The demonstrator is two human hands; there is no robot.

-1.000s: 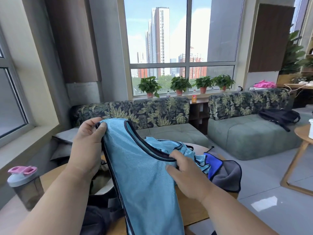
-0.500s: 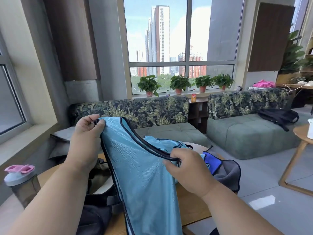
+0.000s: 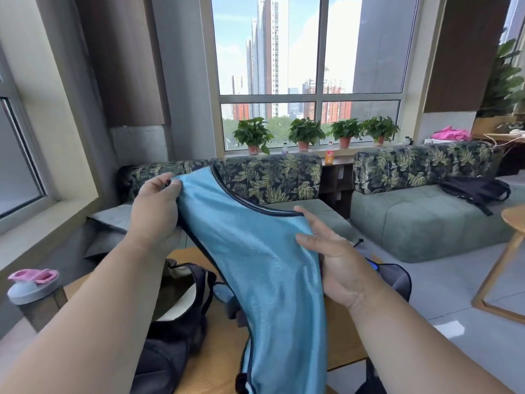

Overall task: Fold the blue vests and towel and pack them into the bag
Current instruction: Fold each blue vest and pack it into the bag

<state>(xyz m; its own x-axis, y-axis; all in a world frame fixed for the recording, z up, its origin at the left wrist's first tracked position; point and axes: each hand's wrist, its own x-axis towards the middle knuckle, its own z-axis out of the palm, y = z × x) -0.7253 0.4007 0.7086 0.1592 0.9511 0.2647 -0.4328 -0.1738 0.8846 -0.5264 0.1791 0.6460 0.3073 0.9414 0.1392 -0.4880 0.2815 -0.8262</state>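
Observation:
I hold a light blue vest (image 3: 264,268) with dark trim up over the wooden table (image 3: 221,354). My left hand (image 3: 154,211) pinches one shoulder strap at the upper left. My right hand (image 3: 332,260) holds the vest's right edge below the neckline, thumb on the front and fingers nearly straight behind it. The vest hangs down past the table's front edge. An open black bag (image 3: 176,322) lies on the table under my left forearm. A grey towel (image 3: 399,281) and a bit of darker blue cloth (image 3: 372,264) show behind my right hand, mostly hidden.
A shaker bottle (image 3: 35,297) with a pink lid stands at the table's left end. Leaf-print sofas (image 3: 272,177) run along the window, with a black backpack (image 3: 474,189) on the right one. A wooden side table (image 3: 511,245) is at the far right.
Both hands have raised the vest and spread it wider. My right hand has gone from gripping the neckline trim to holding the right edge with straighter fingers. The vest now hides the pile behind it.

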